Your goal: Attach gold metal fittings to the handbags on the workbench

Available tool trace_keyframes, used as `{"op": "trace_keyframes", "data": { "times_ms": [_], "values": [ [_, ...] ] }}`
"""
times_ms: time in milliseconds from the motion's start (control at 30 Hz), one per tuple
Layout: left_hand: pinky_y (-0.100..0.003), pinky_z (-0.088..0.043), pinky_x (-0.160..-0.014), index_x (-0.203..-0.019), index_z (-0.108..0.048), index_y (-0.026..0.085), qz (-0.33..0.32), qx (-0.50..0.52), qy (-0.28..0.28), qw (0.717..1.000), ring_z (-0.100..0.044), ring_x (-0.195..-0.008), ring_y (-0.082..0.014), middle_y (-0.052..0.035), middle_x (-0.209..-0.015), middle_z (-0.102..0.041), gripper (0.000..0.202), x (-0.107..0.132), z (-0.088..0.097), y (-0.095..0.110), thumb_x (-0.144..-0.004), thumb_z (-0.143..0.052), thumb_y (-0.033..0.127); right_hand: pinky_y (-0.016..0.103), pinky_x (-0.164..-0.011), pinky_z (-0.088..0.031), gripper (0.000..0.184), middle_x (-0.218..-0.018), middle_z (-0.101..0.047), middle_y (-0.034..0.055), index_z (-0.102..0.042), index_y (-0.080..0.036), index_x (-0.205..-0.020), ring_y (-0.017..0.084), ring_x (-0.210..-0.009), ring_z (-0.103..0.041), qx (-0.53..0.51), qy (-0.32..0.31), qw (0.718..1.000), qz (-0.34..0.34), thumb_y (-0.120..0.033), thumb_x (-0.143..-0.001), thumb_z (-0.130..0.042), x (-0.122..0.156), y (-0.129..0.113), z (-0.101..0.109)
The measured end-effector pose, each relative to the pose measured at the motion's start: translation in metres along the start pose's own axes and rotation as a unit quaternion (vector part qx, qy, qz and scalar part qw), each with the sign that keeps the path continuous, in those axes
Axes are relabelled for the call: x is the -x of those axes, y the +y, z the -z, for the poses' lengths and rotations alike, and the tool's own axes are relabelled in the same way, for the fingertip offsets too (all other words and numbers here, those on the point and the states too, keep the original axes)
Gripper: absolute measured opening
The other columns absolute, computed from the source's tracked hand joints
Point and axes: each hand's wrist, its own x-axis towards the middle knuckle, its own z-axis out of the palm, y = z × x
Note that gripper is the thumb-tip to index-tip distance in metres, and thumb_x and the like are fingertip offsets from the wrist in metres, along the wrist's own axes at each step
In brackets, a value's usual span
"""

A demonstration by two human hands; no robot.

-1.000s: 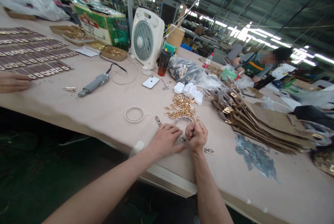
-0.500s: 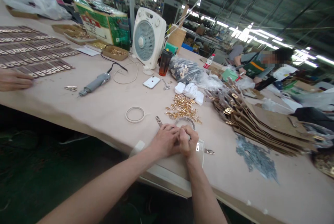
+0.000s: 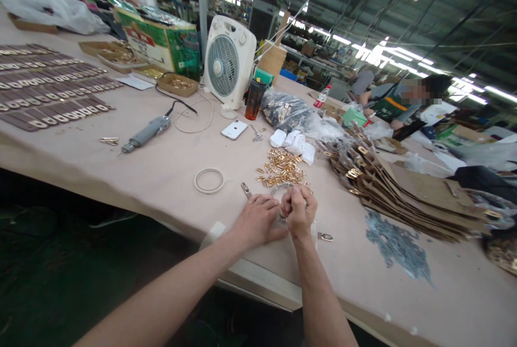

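My left hand [image 3: 258, 221] lies flat near the table's front edge, fingers stretched toward my right hand and pressing on a piece mostly hidden beneath it. Close beside it, my right hand [image 3: 299, 209] is closed in a fist; whatever it grips is hidden by the fingers. A strap end with a metal fitting [image 3: 246, 190] sticks out beyond my left fingers, and a second metal fitting [image 3: 325, 237] shows to the right of my right wrist. Just behind the hands lie a clear ring [image 3: 278, 189], partly covered, and a heap of gold-coloured metal fittings [image 3: 281, 166].
A tape roll [image 3: 209, 180], an electric screwdriver [image 3: 145, 134] and a phone [image 3: 234, 130] lie leftward. Behind stand a fan [image 3: 229, 61] and a cup [image 3: 255, 99]. Stacked brown panels [image 3: 404, 196] and grey metal pieces [image 3: 398, 244] are at right. Co-workers sit farther back.
My right fist has moved a little right and up, away from my left hand, and has turned. A co-worker's hand at the far left edge has gone out of view.
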Motion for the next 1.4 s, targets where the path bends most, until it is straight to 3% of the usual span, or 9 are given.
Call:
{"op": "trace_keyframes", "data": {
  "times_ms": [167, 333, 567, 700, 867, 1000, 1100, 1233, 1400],
  "values": [
    [-0.049, -0.033, -0.113, -0.127, -0.066, 0.025, 0.005, -0.005, -0.005, 1.000, -0.054, -0.128, -0.0305, -0.0070, -0.126, -0.071, 0.050, -0.001, 0.000, 0.001, -0.087, -0.072, 0.054, 0.026, -0.051, -0.037, 0.044, -0.056, -0.045, -0.0043, -0.048, -0.022, -0.062, 0.012, -0.052, -0.042, 0.111, -0.035, 0.993, -0.004, -0.039, -0.102, -0.054, -0.001, 0.005, -0.002],
    [-0.050, -0.032, -0.114, -0.124, -0.067, 0.024, 0.006, -0.007, -0.003, 1.000, -0.053, -0.130, -0.0305, -0.0072, -0.128, -0.071, 0.048, -0.002, -0.001, 0.001, -0.086, -0.075, 0.052, 0.026, -0.049, -0.034, 0.041, -0.056, -0.044, -0.0050, -0.047, -0.023, -0.066, 0.011, -0.049, -0.040, 0.039, -0.020, 0.999, 0.029, -0.041, -0.103, -0.052, -0.001, -0.011, -0.005],
    [-0.048, -0.035, -0.113, -0.126, -0.067, 0.027, 0.006, -0.001, 0.003, 1.000, -0.055, -0.128, -0.0295, -0.0055, -0.126, -0.072, 0.047, -0.001, 0.003, 0.003, -0.087, -0.072, 0.054, 0.024, -0.046, -0.035, 0.045, -0.054, -0.045, -0.0051, -0.046, -0.022, -0.062, 0.010, -0.048, -0.041, 0.079, -0.005, 0.997, -0.016, -0.042, -0.101, -0.056, 0.003, 0.010, 0.001],
    [-0.048, -0.035, -0.114, -0.122, -0.068, 0.027, 0.005, 0.007, 0.019, 1.000, -0.055, -0.129, -0.0286, -0.0053, -0.127, -0.071, 0.047, 0.000, 0.000, 0.002, -0.088, -0.069, 0.060, 0.020, -0.036, -0.027, 0.041, -0.051, -0.041, -0.0082, -0.047, -0.022, -0.067, 0.008, -0.038, -0.035, -0.046, 0.072, 0.995, -0.041, -0.042, -0.101, -0.056, 0.015, 0.004, 0.012],
    [-0.051, -0.034, -0.119, -0.146, -0.051, 0.023, 0.025, 0.035, 0.043, 0.998, -0.048, -0.140, -0.0326, -0.0124, -0.151, -0.056, 0.084, 0.001, -0.005, -0.002, -0.079, -0.077, 0.066, 0.017, -0.034, -0.027, 0.035, -0.050, -0.040, -0.0094, -0.048, -0.021, -0.070, 0.007, -0.036, -0.031, -0.151, 0.187, 0.970, -0.026, -0.039, -0.099, -0.056, 0.030, -0.001, 0.024],
    [-0.052, -0.031, -0.125, -0.155, -0.040, 0.019, 0.051, 0.080, 0.059, 0.994, -0.036, -0.150, -0.0331, -0.0159, -0.163, -0.041, 0.101, 0.007, 0.002, -0.008, -0.073, -0.086, 0.055, 0.017, -0.034, -0.027, 0.034, -0.049, -0.040, -0.0090, -0.049, -0.021, -0.069, 0.006, -0.036, -0.031, -0.160, 0.218, 0.962, -0.019, -0.038, -0.098, -0.057, 0.034, 0.001, 0.024],
    [-0.053, -0.031, -0.126, -0.151, -0.046, 0.021, 0.078, 0.112, 0.051, 0.989, -0.037, -0.151, -0.0321, -0.0146, -0.161, -0.043, 0.090, 0.016, 0.016, -0.019, -0.074, -0.088, 0.041, 0.017, -0.034, -0.028, 0.036, -0.051, -0.042, -0.0084, -0.050, -0.021, -0.070, 0.006, -0.036, -0.034, -0.130, 0.206, 0.969, -0.023, -0.041, -0.097, -0.061, 0.037, 0.002, 0.022],
    [-0.049, -0.037, -0.124, -0.138, -0.062, 0.021, 0.089, 0.179, 0.024, 0.979, -0.051, -0.142, -0.0288, -0.0129, -0.150, -0.058, 0.060, 0.025, 0.032, -0.039, -0.081, -0.079, 0.032, 0.018, -0.034, -0.027, 0.036, -0.053, -0.044, -0.0077, -0.052, -0.021, -0.071, 0.007, -0.037, -0.037, -0.097, 0.198, 0.975, -0.037, -0.044, -0.096, -0.062, 0.039, 0.002, 0.020],
    [-0.038, -0.054, -0.105, -0.127, -0.070, 0.018, 0.169, 0.313, 0.020, 0.934, -0.068, -0.117, -0.0236, -0.0107, -0.131, -0.072, 0.039, 0.016, 0.033, -0.051, -0.090, -0.065, 0.031, 0.018, -0.032, -0.026, 0.039, -0.053, -0.045, -0.0078, -0.051, -0.020, -0.070, 0.006, -0.036, -0.036, -0.066, 0.186, 0.978, -0.060, -0.046, -0.097, -0.063, 0.039, 0.003, 0.018]
  ]
}}
